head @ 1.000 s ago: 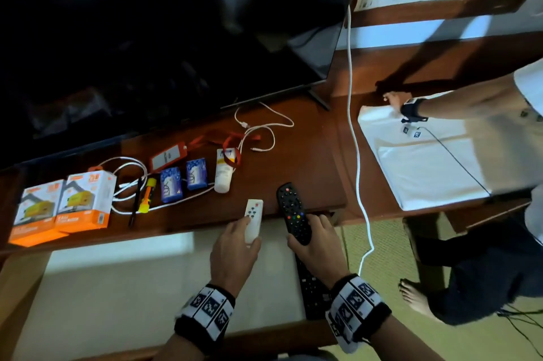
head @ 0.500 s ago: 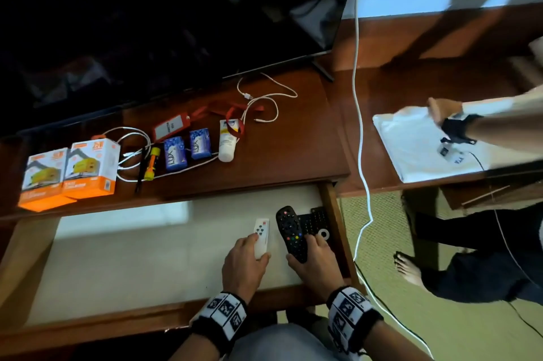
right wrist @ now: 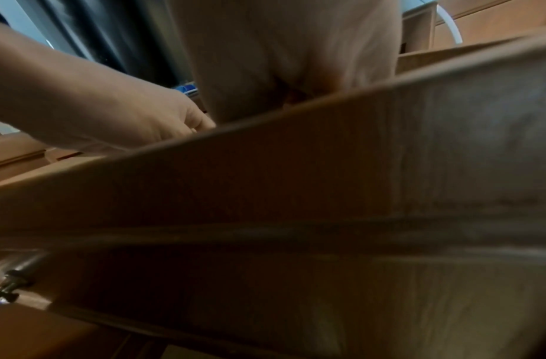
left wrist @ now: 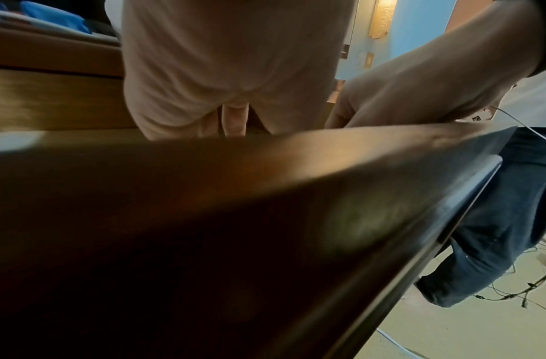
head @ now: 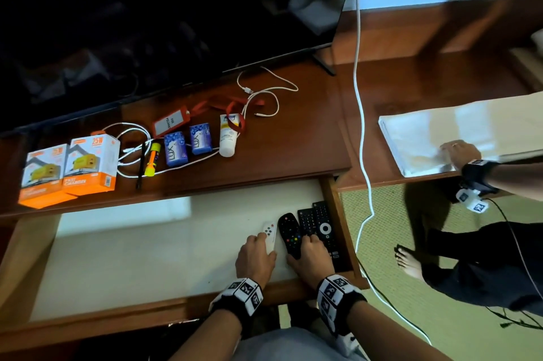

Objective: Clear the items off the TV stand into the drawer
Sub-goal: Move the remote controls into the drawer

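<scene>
The drawer (head: pixel 132 246) under the TV stand (head: pixel 288 152) is pulled out, its floor pale. In its right front corner my left hand (head: pixel 261 244) holds a small white remote (head: pixel 270 232) low over the floor. Right beside it my right hand (head: pixel 307 244) grips a black remote (head: pixel 289 232). Two more black remotes (head: pixel 318 224) lie against the drawer's right wall. Both wrist views show only the backs of my hands behind the drawer front (left wrist: pixel 235 218); the remotes are hidden there.
On the stand lie two orange charger boxes (head: pixel 70 168), white cables (head: pixel 132 140), a yellow torch (head: pixel 152 159), two blue soap boxes (head: pixel 188 144), a white tube (head: pixel 227 135) and a red badge holder (head: pixel 170 125). Another person's hand (head: pixel 458 153) rests on a white sheet (head: pixel 417 140) at right.
Both my hands came down from the stand's front edge into the drawer, carrying the white and black remotes to its right front corner. The other person's hand shifted on the sheet.
</scene>
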